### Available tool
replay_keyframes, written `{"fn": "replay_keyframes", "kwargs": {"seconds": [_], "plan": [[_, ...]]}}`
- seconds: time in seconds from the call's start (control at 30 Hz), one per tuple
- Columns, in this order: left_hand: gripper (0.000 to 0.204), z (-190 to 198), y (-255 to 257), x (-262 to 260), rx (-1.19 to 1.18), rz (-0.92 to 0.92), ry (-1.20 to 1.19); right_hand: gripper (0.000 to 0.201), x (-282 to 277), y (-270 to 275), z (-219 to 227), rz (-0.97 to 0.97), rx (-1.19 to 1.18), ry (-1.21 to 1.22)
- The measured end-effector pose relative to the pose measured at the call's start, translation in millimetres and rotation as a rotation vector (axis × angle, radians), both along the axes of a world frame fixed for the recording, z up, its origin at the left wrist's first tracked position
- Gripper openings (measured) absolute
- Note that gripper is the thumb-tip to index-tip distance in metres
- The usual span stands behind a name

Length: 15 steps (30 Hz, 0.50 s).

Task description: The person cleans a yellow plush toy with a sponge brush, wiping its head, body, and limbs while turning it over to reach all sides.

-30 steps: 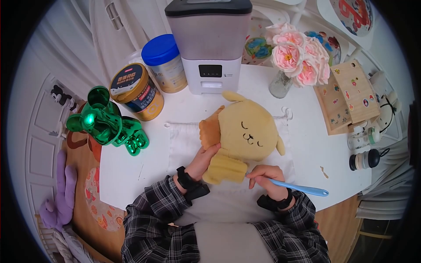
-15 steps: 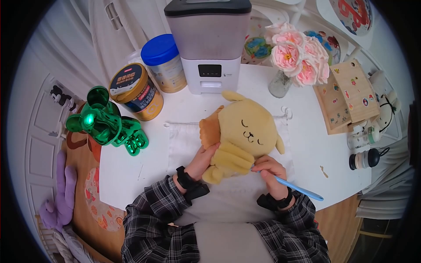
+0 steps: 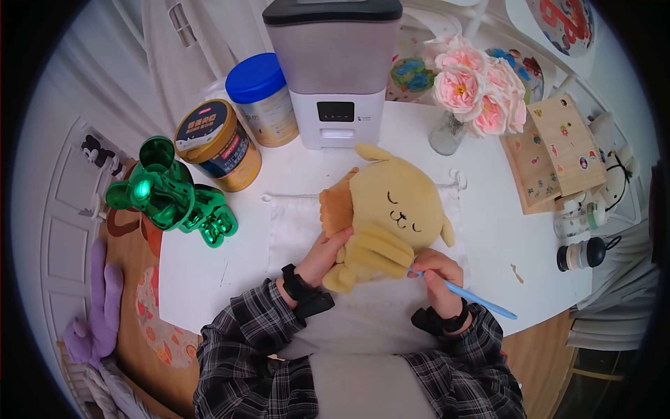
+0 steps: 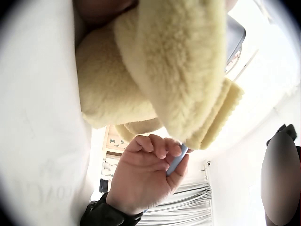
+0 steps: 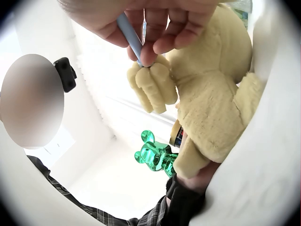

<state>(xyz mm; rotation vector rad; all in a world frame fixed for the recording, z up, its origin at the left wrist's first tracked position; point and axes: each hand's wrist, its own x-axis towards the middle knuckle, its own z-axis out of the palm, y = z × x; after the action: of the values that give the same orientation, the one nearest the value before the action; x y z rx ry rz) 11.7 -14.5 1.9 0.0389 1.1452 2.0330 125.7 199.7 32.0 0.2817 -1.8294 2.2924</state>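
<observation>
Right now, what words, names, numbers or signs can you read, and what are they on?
White cloth: pale letters, perhaps "COACH", too faint to be sure.
Gold-lidded tub: Chinese characters and a red label, too blurred.
Blue-lidded tub: too blurred.
Black panel on the machine: tiny marks, too small.
Yellow toy and blue tool: no words I can see.

- A white table [image 3: 202,286] with a curved edge carries everything here; a small brownish mark [image 3: 516,274] shows toward its right side.
- A white drawstring cloth [image 3: 293,227] lies flat at its middle.
- A shiny green bear figure [image 3: 167,185] sits at the left edge.
- Behind it, a gold-lidded tin [image 3: 220,146] and a blue-lidded tin [image 3: 264,101] stand beside a tall dispenser [image 3: 336,77].
- A glass vase [image 3: 447,136] and a stickered wooden box [image 3: 558,153] stand on the right.
</observation>
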Motion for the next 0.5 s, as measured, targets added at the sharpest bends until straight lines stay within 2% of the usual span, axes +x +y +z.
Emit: {"fn": "replay_keyframes", "kwargs": {"seconds": [0.03, 0.13, 0.23, 0.33, 0.43, 0.5], "plan": [[0.040, 0, 0, 0, 0.005, 0.008, 0.005, 0.017, 0, -1, 0, -0.042, 0.006, -0.006], [0.038, -2, 0, 0, 0.022, 0.016, 0.009, 0.017, -2, 1, 4, 0.066, 0.179, -0.034], [0.038, -6, 0, 0, 0.037, 0.017, -0.004, 0.017, -1, 4, 9, 0.179, 0.238, -0.061], [0.038, -4, 1, 1, 0.044, 0.027, -0.006, 0.017, -2, 1, 15, 0.283, 0.198, -0.171], [0.039, -3, 1, -1, 0.033, 0.002, 0.001, 0.017, 2, 4, 10, 0.187, 0.115, -0.055], [0.042, -6, -2, -3, -0.001, -0.046, 0.010, 0.017, 2, 0, 1, 0.025, 0.003, 0.023]]}}
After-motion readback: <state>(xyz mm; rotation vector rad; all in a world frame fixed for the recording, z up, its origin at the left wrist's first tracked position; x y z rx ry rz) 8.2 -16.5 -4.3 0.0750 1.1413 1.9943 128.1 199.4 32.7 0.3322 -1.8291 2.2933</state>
